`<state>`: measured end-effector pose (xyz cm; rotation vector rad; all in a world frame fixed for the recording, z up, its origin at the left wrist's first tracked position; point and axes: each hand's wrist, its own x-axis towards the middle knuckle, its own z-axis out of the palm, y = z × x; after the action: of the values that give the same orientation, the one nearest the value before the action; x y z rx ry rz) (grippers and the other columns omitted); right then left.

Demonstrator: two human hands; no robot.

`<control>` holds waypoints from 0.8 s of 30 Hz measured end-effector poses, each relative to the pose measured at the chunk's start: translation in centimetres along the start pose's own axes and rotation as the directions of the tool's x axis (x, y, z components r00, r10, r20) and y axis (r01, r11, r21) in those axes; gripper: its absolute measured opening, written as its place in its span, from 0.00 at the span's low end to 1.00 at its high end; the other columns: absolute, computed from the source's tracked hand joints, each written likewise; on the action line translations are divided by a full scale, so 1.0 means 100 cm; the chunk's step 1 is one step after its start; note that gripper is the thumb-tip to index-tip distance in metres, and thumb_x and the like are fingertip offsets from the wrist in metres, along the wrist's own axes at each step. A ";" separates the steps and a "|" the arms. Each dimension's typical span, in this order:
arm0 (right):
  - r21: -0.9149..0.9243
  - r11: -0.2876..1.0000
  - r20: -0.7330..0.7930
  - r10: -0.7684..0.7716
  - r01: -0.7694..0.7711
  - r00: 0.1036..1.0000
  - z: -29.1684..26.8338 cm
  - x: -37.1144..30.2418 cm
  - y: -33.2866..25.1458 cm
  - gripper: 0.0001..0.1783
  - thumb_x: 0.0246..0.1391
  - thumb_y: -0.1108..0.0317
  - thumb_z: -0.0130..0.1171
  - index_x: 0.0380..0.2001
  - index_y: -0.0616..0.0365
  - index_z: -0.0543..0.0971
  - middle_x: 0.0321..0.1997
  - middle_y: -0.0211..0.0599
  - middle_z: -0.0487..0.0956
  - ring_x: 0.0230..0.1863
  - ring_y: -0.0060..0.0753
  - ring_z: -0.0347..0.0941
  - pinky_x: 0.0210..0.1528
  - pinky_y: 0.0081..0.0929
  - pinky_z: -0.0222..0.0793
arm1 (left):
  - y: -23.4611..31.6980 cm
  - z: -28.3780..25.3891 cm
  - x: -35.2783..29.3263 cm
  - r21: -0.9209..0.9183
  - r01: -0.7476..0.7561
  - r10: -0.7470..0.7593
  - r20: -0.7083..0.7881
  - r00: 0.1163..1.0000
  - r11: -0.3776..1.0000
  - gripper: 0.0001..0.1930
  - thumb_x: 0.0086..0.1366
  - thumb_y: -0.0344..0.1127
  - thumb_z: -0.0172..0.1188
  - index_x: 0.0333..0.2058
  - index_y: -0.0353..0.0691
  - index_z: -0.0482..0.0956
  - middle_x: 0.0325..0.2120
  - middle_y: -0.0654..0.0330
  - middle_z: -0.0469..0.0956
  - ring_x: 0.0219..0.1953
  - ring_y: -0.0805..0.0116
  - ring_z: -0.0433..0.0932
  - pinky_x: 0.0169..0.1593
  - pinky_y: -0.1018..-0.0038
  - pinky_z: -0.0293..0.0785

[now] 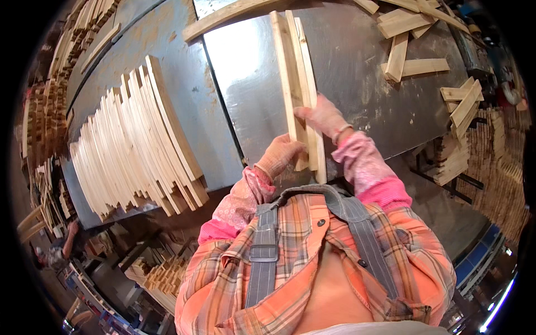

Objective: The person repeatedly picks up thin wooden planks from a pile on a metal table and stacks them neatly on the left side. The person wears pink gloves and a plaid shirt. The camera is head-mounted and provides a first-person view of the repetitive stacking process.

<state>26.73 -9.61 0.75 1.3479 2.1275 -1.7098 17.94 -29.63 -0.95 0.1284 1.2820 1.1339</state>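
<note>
A small bundle of long, pale wooden strips (286,61) lies lengthwise in front of me on the metal tabletop (357,61), near ends towards my body. My left hand (279,155), in a light knitted glove, is closed on the near part of the leftmost strip. Slightly farther along, my gloved right hand (325,117) grips the bundle from the right, its thumb reaching across the top. The rightmost strip (320,162) sticks out closest to me. My fingers hide parts of the strips' edges.
A row of wooden strips (134,139) lies side by side on the left tabletop. Short wood pieces (405,28) are scattered at the far right, with stacked boards (491,151) beyond the right edge. One long board (229,17) lies across the back. Another person's arm (71,237) shows at far left.
</note>
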 end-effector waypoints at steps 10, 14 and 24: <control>0.300 0.953 0.211 -0.022 -0.043 0.977 0.023 0.010 0.041 0.22 0.54 0.73 0.67 0.52 0.69 0.77 0.44 0.42 0.84 0.40 0.34 0.82 0.46 0.33 0.80 | -0.035 -0.031 -0.058 -0.550 -0.145 0.117 -0.086 0.989 0.823 0.24 0.57 0.26 0.52 0.54 0.30 0.79 0.44 0.54 0.83 0.46 0.61 0.83 0.54 0.64 0.82; 0.338 0.939 0.290 -0.043 -0.060 0.956 0.081 0.005 -0.006 0.22 0.53 0.59 0.66 0.43 0.71 0.82 0.36 0.44 0.85 0.34 0.34 0.81 0.37 0.34 0.75 | -0.048 -0.041 -0.071 -0.155 -0.125 0.038 -0.471 0.881 0.980 0.17 0.59 0.28 0.55 0.47 0.38 0.82 0.26 0.63 0.78 0.26 0.75 0.74 0.31 0.75 0.71; 0.323 0.937 0.470 -0.039 -0.131 0.882 0.235 0.044 -0.081 0.17 0.53 0.66 0.69 0.42 0.67 0.81 0.34 0.38 0.83 0.33 0.32 0.80 0.37 0.31 0.77 | -0.050 -0.135 -0.130 0.408 -0.214 0.460 -0.788 0.409 0.888 0.23 0.68 0.31 0.57 0.61 0.33 0.74 0.49 0.49 0.84 0.49 0.57 0.84 0.52 0.65 0.79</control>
<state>8.54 -26.38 -4.37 0.8948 1.5652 -2.1916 12.00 -48.05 -0.07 -0.0296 2.4382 1.4579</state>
